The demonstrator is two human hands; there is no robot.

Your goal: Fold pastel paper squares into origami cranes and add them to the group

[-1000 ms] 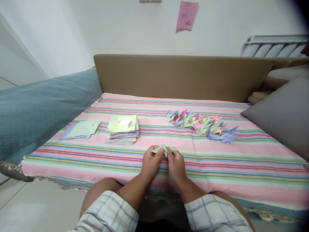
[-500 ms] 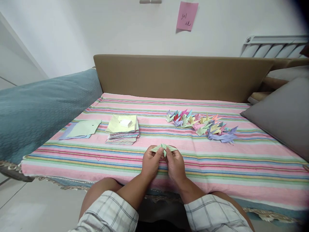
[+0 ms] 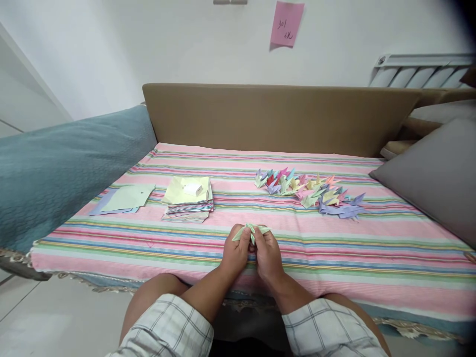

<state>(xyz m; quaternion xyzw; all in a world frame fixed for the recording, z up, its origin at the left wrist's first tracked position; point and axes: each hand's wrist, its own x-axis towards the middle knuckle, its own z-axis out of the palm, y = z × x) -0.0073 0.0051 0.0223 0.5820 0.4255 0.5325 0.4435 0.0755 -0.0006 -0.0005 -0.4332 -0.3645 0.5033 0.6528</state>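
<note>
A light green folded paper crane [image 3: 262, 229] is pinched between my two hands, low in the middle of the head view. My left hand [image 3: 235, 250] grips its left side, thumb on top near the centre. On the other side my right hand [image 3: 268, 253] pinches it the same way. The thumbs lie close together, and the fingers beneath are mostly hidden. Folded paper cranes [image 3: 308, 193] in several colours stand grouped beyond my hands to the right. Left of them is a stack of square paper [image 3: 188, 196] with a small white block [image 3: 192, 189] on top.
A few loose paper sheets [image 3: 128, 197] lie at the left on the striped cloth [image 3: 238, 168]. A blue-covered armrest [image 3: 74, 158] bounds the left side, a brown backrest [image 3: 278, 119] the far side. Grey cushions [image 3: 439, 173] fill the right end.
My hands have drawn closer together and turned slightly inward around the green paper. Its left tip now points more downward. The view has shifted very slightly.
</note>
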